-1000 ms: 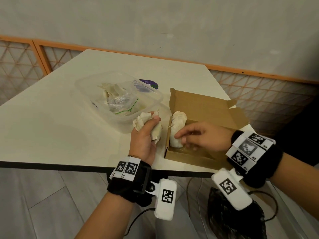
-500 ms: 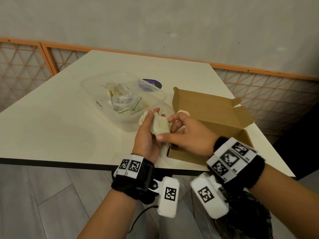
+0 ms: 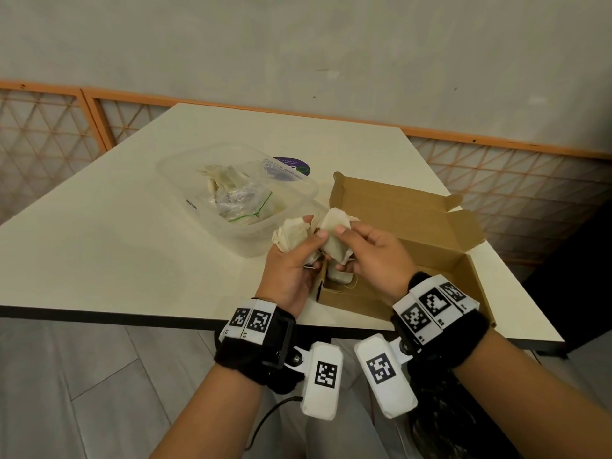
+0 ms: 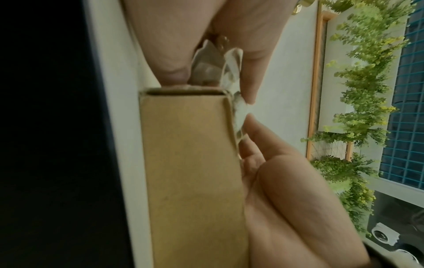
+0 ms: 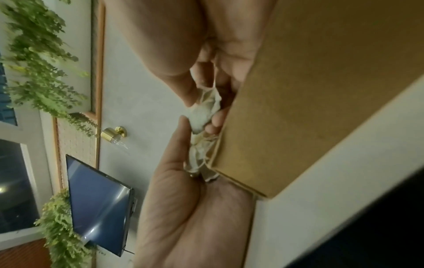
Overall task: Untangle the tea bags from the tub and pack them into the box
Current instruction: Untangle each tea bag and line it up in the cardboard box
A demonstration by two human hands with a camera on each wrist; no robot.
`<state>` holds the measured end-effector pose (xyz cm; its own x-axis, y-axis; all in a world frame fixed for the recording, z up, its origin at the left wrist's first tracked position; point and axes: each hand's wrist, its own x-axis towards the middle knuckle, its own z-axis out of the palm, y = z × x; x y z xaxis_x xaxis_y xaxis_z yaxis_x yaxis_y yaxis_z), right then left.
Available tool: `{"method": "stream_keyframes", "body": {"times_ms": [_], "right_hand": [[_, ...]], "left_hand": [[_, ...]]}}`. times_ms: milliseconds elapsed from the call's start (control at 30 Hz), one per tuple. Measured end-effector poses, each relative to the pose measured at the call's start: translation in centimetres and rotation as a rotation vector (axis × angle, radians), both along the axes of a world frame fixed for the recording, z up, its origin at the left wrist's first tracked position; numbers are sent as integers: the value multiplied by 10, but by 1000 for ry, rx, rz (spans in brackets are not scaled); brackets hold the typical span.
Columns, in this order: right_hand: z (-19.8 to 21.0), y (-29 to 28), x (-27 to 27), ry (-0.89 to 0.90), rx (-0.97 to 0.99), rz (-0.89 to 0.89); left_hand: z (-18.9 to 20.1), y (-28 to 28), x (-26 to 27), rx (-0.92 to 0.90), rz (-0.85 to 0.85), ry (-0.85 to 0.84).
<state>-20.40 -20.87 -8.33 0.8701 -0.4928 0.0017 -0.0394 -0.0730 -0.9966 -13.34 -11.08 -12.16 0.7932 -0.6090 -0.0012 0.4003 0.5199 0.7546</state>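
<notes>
Left hand (image 3: pixel 291 263): raised above the near left corner of the box; fingers and thumb curled around a crumpled clump of tea bags (image 3: pixel 291 234), which is gripped in the fist.

Right hand (image 3: pixel 371 256): held just beside the left hand, over the left end of the box; one tea bag (image 3: pixel 334 233) is pinched between thumb and fingers. This bag touches the clump in the left hand. In the right wrist view, thin strings are seen running between the bags held by the two hands.

Tea bag in box (image 3: pixel 337 276): one pale bag is seen lying on the box floor at its left end, directly beneath the hands, with a loop of string beside it. It is partly hidden by the fingers.

Box (image 3: pixel 430 260): brown cardboard, open, lid folded back toward the wall, side flaps raised. It is set on the table at the near right, its front wall close to the table edge.

Tub (image 3: pixel 205 207): clear plastic, placed on the table just left of the box and behind the left hand. More pale tea bags (image 3: pixel 222 175) and a crumpled clear plastic bag with a green line (image 3: pixel 245 207) are contained in it.

Sticker (image 3: pixel 291 165): round, purple, seen behind the tub on the table.

Table (image 3: pixel 116 246): pale cream top with a dark front edge.
</notes>
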Motion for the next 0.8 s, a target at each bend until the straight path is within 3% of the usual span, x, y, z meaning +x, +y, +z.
{"method": "stream_keyframes", "body": {"times_ms": [133, 533, 667, 800], "right_hand": [[-1, -1, -1, 33, -12, -33], [46, -39, -2, 346, -666, 33], [78, -53, -11, 499, -894, 165], [85, -58, -12, 653, -994, 290]], "left_hand": [[0, 1, -1, 21, 35, 9], [-3, -1, 2, 32, 42, 48], [-3, -2, 3, 29, 38, 73], [-3, -2, 3, 16, 28, 69]]}}
